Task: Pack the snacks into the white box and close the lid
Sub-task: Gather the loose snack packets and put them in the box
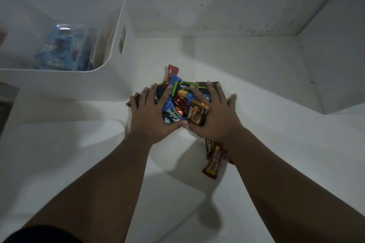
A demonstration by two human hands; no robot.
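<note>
Centre frame: left hand (152,113) and right hand (214,114), fingers spread, press on glossy crinkled snack wrappers (178,103); rounded white plastic box (118,25) upper left.

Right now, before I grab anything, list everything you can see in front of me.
white box: one, white, upper left, open on top
blue packets: several, blue, inside the white box, blurred
snack pile: many wrappers, blue, red, green and brown, centre, under both hands
Beng-Beng bar: one, red and yellow, near side of the pile, beside the right forearm
surface: one, white, under everything
left hand: one, fingers spread, resting on the pile's left side
right hand: one, fingers spread, resting on the pile's right side
</note>
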